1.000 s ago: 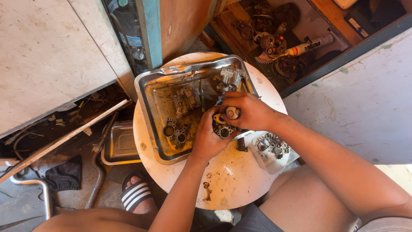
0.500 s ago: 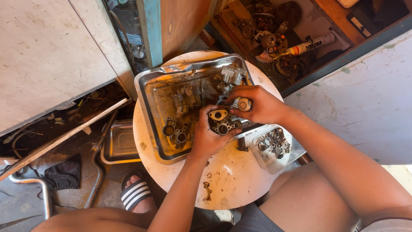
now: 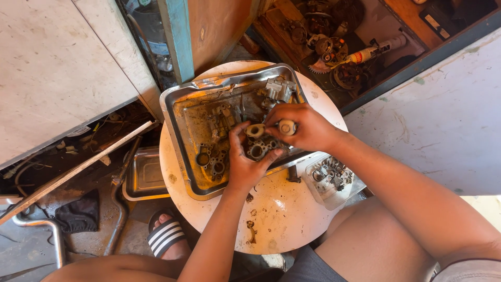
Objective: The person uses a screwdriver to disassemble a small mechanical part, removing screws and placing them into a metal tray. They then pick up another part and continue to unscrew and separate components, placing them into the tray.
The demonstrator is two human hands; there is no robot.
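Note:
My left hand [image 3: 245, 162] grips a grimy metal carburetor body [image 3: 259, 146] over the right side of a dirty steel tray [image 3: 180, 143]. My right hand [image 3: 302, 128] pinches a small round cream-coloured part [image 3: 286, 127] against the top of that body. The tray stands on a round white table [image 3: 282, 214]. More carburetor parts [image 3: 211, 159] lie in oily liquid inside the tray, and another metal casting [image 3: 279, 89] rests in its far corner.
A clear plastic container [image 3: 331, 177] of small metal pieces sits at the table's right edge. A second smaller tray [image 3: 143, 175] lies on the floor at left, beside my sandalled foot [image 3: 167, 235]. A bin of gears and a spray can [image 3: 373, 51] stands behind.
Both hands shifted slightly up and right with the carburetor body. My right hand turned the round part on top of it.

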